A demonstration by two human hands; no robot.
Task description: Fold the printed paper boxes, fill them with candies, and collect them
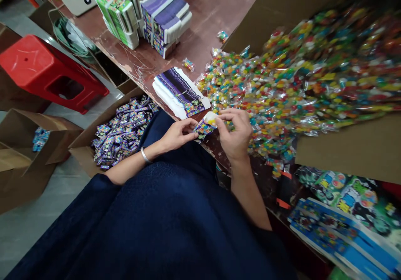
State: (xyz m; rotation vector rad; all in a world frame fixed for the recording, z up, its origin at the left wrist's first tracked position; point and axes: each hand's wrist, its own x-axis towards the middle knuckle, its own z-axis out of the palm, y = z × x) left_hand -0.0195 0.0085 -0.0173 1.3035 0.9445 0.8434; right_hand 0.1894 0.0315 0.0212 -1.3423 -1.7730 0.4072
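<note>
Fingertips of both hands pinch a small glossy printed carton (pixel 205 126) at frame centre: left hand (pixel 178 133), right hand (pixel 235 134). Crinkly cellophane candy packets (pixel 282 87) spill from a cardboard box (pixel 347 148) right of it.

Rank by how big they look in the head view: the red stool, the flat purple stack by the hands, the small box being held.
1. red stool
2. flat purple stack
3. small box, pinched between left hand and right hand
The stool lies farther off, so its lead is safe.
</note>
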